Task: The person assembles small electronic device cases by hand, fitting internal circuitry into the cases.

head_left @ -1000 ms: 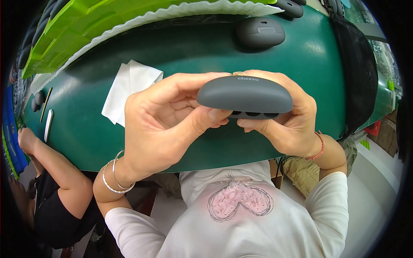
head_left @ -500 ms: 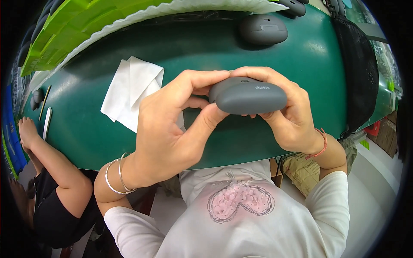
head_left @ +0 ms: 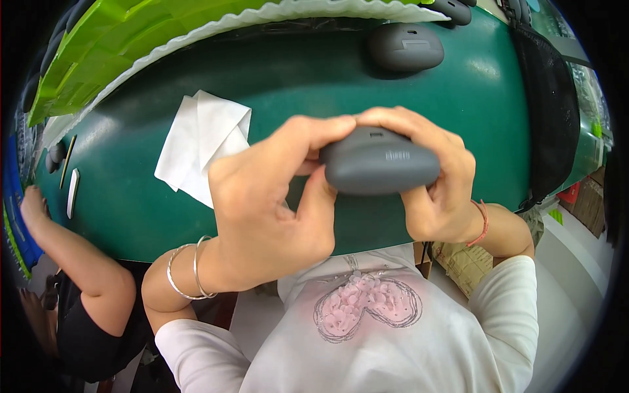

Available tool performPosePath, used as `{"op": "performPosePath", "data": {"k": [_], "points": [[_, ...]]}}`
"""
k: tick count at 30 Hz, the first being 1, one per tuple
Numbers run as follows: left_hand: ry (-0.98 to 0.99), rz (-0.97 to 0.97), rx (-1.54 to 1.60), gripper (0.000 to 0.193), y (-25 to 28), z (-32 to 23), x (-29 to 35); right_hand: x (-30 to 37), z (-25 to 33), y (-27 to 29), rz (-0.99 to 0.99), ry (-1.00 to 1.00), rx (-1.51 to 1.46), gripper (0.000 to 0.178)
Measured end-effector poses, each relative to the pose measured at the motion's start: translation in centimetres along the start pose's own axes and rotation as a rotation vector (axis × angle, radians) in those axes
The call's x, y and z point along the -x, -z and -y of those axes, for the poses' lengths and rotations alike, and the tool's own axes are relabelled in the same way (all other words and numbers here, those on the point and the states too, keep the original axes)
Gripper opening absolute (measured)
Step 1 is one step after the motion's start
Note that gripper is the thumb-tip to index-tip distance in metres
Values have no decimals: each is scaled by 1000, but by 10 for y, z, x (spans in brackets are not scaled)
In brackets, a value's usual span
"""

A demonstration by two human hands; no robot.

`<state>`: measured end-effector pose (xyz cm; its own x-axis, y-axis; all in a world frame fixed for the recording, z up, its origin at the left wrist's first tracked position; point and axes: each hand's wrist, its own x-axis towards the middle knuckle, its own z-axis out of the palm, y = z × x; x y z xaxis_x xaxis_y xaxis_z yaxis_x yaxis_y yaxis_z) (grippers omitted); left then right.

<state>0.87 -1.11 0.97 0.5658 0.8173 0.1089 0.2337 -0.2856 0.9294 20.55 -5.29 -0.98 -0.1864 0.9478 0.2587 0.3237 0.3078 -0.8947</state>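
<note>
While both hands are raised close to the head camera, I see them meet around a rounded grey case [head_left: 381,169], held up over the near edge of the green table [head_left: 131,196]. My left hand [head_left: 268,209] grips the case's left end: the thumb lies along its lower left side and the forefinger reaches over the top. My right hand [head_left: 436,187] wraps the right end, with fingers curled over the top and down the front, so both hands are clamped on the case and their fingertips touch above it. Its lid looks shut, with a small notch showing at the top edge.

Two thin silver bangles [head_left: 187,268] sit on my left wrist, and a red cord bracelet [head_left: 483,223] circles the right one.

On the table behind the hands, a white cloth [head_left: 200,141] lies unfolded to the left, just beside my left hand in the picture. A second grey case [head_left: 405,47] rests farther back near the table's far edge, well apart from the held one. At the lower left, another person's bare arm [head_left: 72,252] reaches up to the table.
</note>
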Motion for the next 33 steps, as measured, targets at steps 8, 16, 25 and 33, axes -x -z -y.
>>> {"op": "performPosePath", "data": {"k": [8, 16, 25, 33], "points": [[139, 7, 263, 20, 1, 4, -16, -10, 6, 10, 40, -431, -484, 35], [335, 80, 527, 32, 4, -5, -8, 0, 10, 12, 83, -284, -423, 51], [96, 6, 441, 48, 15, 2, -6, 1, 8, 13, 1, -236, -430, 45], [64, 96, 413, 47, 14, 5, -4, 0, 9, 24, 47, -299, -349, 40]]}}
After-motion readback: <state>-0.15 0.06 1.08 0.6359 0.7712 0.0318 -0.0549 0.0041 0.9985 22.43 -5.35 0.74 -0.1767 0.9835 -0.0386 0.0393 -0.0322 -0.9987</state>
